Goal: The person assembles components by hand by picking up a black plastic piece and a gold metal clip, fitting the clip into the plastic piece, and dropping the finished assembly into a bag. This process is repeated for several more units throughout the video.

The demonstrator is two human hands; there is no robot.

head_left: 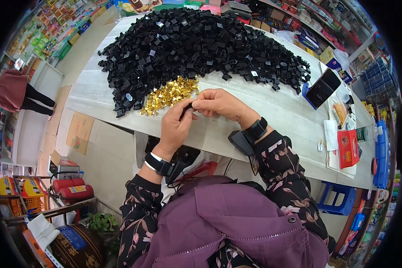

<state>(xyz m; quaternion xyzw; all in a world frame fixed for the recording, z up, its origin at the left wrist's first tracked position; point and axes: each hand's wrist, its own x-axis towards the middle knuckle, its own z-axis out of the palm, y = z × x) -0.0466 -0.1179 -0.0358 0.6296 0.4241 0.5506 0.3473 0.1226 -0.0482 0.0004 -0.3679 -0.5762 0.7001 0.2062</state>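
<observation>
Resting over the near edge of the white table (263, 111), both hands are brought close together, fingertips almost touching. A small black plastic piece (186, 110) is pinched by the left hand (176, 127), just below the little heap of gold metal clips (169, 94). The right hand (219, 105) is closed at the fingertips against that piece; something tiny may be held there, but it cannot be made out. A big pile of black plastic pieces (201, 44) is spread behind. A dark phone (322, 87) lies to the right, near a red box (348, 148).
</observation>
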